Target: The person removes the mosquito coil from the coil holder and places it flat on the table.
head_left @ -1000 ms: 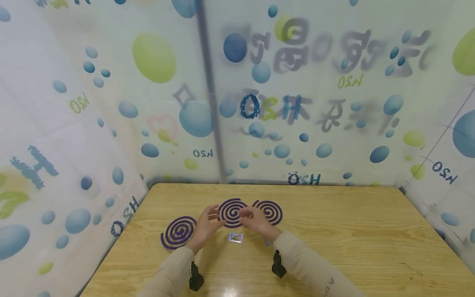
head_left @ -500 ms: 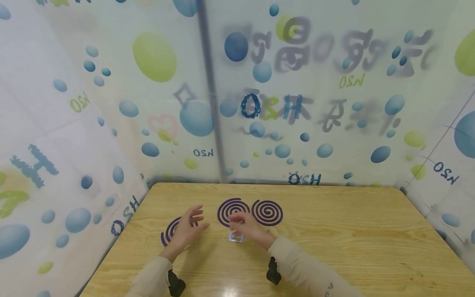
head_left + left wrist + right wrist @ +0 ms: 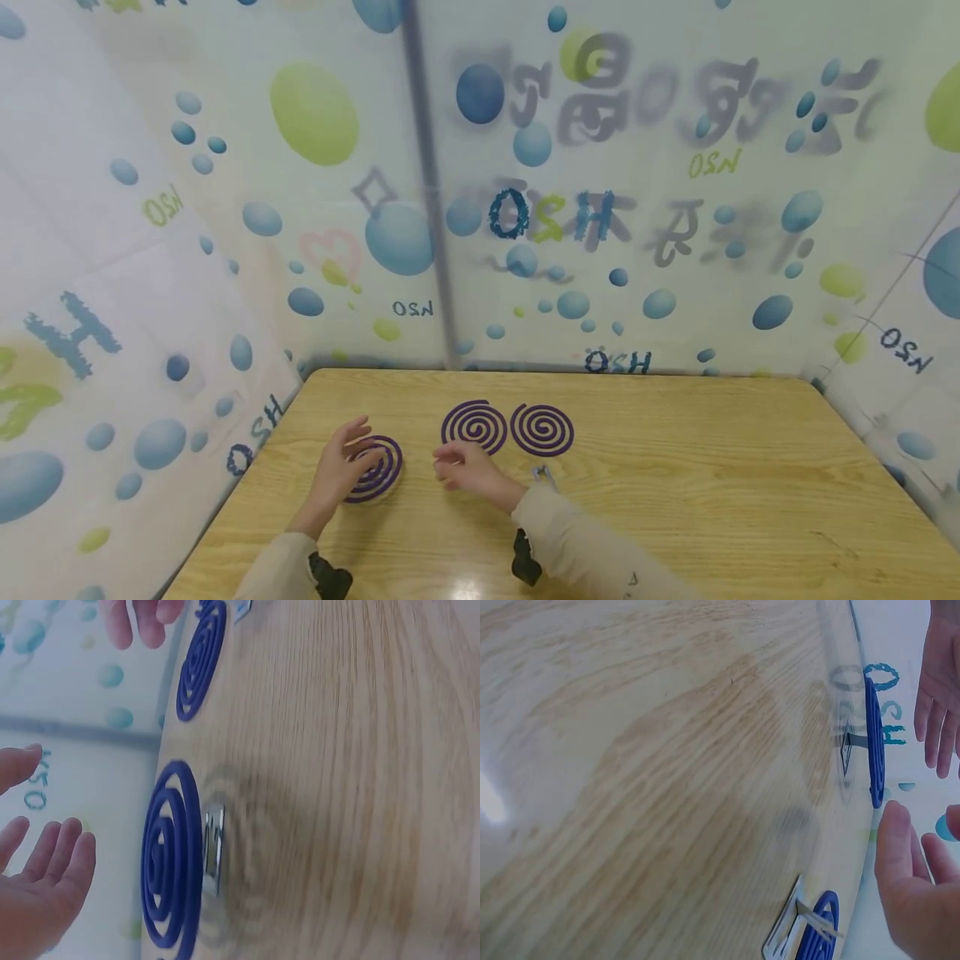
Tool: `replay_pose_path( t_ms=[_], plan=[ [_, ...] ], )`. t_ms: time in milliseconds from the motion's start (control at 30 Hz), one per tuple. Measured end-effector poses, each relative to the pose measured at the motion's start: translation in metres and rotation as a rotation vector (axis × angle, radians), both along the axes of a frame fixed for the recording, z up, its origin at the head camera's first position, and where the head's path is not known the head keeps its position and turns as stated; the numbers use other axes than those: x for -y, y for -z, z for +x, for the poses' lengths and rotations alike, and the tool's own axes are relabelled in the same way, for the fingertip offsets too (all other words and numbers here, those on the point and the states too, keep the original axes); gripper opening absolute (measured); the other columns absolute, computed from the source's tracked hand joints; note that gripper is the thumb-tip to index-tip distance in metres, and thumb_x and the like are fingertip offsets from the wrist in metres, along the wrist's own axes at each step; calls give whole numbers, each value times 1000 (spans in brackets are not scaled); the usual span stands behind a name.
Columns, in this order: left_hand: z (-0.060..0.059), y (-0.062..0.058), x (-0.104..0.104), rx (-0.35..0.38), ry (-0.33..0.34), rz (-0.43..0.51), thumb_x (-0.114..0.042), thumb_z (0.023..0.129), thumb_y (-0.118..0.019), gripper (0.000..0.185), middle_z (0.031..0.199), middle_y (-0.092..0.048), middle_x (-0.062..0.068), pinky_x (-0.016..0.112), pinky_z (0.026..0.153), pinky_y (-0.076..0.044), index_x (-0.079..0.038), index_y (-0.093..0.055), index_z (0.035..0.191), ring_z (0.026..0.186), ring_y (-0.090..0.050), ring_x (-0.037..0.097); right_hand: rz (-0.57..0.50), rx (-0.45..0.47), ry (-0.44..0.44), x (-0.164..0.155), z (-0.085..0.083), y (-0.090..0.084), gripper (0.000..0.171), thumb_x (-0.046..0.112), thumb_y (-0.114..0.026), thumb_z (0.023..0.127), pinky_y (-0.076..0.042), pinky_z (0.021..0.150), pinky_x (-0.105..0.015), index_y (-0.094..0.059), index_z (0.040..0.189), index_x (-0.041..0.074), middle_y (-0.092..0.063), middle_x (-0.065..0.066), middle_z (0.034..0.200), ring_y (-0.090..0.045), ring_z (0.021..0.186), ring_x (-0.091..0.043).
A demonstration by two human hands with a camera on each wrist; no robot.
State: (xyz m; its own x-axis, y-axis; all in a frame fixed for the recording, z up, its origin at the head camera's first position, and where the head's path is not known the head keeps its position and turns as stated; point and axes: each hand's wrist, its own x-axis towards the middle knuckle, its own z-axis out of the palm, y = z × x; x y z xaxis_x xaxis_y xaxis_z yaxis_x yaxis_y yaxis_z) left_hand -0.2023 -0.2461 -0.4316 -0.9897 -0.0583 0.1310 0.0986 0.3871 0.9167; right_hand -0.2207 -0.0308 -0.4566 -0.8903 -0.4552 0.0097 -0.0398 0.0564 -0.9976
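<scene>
Three purple spiral coils lie on the wooden table (image 3: 675,467). My left hand (image 3: 339,467) hovers open just left of the left coil (image 3: 378,471), fingers spread beside its rim. In the left wrist view this coil (image 3: 171,859) sits on a small metal stand (image 3: 213,847), with my left hand (image 3: 37,877) beside it. My right hand (image 3: 459,468) rests relaxed between the left coil and the middle coil (image 3: 475,425), holding nothing. The right coil (image 3: 542,429) lies apart. In the right wrist view my right hand (image 3: 919,892) is at the lower right.
A second small metal stand (image 3: 543,475) lies by my right sleeve, seen also as a stand (image 3: 791,934) in the right wrist view. Printed plastic sheeting (image 3: 480,208) walls in the table on three sides. Bare wood stretches to the right and front.
Both hands let go of the middle coil, which now lies on the table. My left hand moved to the left coil and my right hand drew back leftward. The stand in front is gone from there.
</scene>
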Motion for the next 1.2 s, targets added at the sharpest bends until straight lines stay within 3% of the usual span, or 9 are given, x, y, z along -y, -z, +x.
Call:
replay_pose_path(
  t_ms=[267,400,600,900,1200],
  plan=[
    [-2,7,24,36,-93,-11,-7,83,-60,57,127,-39,26,46,95,-36,3,-31,131,115,-39,39,67,24,23,21,-3,4,28,4,-56,84,-54,66,-35,-54,109,-9,-58,-7,89,-58,83,-32],
    [-4,14,36,58,-148,-22,-7,84,-59,55,128,-37,27,46,94,-38,4,-32,130,116,-37,39,42,51,17,29,-6,6,29,3,-55,84,-53,69,-39,-52,110,-10,-59,-9,91,-58,84,-31],
    [-7,25,48,94,-208,-17,-4,83,-59,53,127,-36,30,47,95,-36,7,-34,128,116,-35,42,7,95,-22,37,-10,10,35,1,-56,83,-53,70,-35,-48,115,-11,-58,-16,100,-58,88,-31],
    [-7,40,50,125,-254,-51,-3,82,-57,48,121,-39,35,45,92,-40,12,-37,123,109,-43,45,32,99,-49,43,-13,16,40,1,-59,80,-53,71,-35,-48,117,-9,-56,-18,104,-59,86,-29],
    [-7,42,49,172,-268,-30,-7,83,-58,46,115,-47,34,41,87,-45,13,-40,121,105,-48,43,21,148,-3,57,-16,16,46,-8,-58,77,-53,72,-35,-44,120,-11,-55,-22,101,-59,86,-31]
  ],
)
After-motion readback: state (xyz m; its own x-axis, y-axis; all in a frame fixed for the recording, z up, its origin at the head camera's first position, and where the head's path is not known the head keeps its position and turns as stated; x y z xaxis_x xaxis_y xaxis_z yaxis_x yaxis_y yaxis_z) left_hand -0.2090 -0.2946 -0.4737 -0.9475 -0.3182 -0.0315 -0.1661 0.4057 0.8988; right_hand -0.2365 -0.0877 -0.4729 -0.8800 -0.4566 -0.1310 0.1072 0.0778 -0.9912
